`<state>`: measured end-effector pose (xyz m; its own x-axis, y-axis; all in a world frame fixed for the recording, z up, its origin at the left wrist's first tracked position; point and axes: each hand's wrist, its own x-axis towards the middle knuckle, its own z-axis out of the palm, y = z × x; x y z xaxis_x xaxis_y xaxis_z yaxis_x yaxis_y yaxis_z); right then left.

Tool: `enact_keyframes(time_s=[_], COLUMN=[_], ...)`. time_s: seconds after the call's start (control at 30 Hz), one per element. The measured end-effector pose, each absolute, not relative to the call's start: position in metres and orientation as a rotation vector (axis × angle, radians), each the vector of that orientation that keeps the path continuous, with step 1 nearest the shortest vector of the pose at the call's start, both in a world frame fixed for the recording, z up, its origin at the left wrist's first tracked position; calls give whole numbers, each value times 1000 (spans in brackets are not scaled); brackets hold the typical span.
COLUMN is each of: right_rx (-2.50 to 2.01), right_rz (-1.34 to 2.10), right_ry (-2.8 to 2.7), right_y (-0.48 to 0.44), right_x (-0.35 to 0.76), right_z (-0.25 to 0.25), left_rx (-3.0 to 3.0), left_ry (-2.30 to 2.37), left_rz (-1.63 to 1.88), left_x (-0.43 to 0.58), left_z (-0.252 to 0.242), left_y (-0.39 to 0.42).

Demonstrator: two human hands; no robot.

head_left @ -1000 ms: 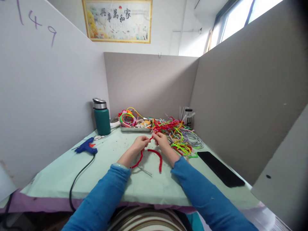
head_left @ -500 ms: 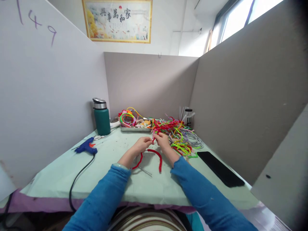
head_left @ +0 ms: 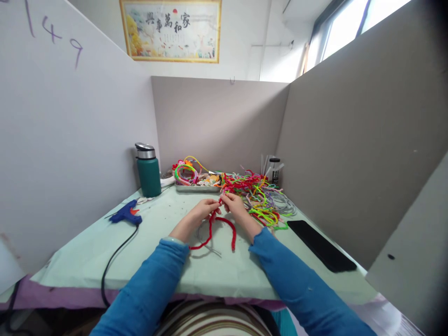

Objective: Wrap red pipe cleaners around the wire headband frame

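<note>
Both my hands meet over the middle of the table, closed on a red pipe cleaner (head_left: 210,229). My left hand (head_left: 204,211) pinches it between thumb and fingers, and its tail runs down toward my left sleeve. Close beside it, my right hand (head_left: 234,205) grips the upper end with the fingertips. A second curved red piece (head_left: 232,232) arcs down onto the table below my right hand; whether it joins the held one is hidden. Thin grey wire (head_left: 213,251) lies on the table under the red strands.
Behind my hands are a tray (head_left: 196,189) of small parts and a heap of coloured pipe cleaners (head_left: 245,184). To the left stand a green bottle (head_left: 149,175) and a blue glue gun (head_left: 126,213) with its cord. A black phone (head_left: 320,245) lies right. Partitions enclose the table.
My hands have shifted slightly left. More of the red pipe cleaner's tail now shows below my left hand, where it was partly covered before.
</note>
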<state>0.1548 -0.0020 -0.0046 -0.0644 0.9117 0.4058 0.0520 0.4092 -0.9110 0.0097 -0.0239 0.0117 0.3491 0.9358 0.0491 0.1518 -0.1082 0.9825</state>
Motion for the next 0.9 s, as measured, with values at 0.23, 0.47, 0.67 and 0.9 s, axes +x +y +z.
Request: enact_keyframes(time_s=[0.23, 0.47, 0.67, 0.9], right_rx=[-905, -897, -887, -845], right_rz=[806, 712, 788, 750], right_ry=[-1564, -1647, -1657, -1717], right_y=[2, 4, -1, 1], right_x=[153, 155, 155, 158], right_z=[-9, -14, -8, -10], left_rx=[1435, 1414, 1368, 1353], left_ry=[1032, 1040, 1057, 1036], left_rz=[964, 960, 1002, 986], left_x=[8, 9, 6, 5], left_z=[13, 14, 10, 11], left_y=[-25, -26, -20, -23])
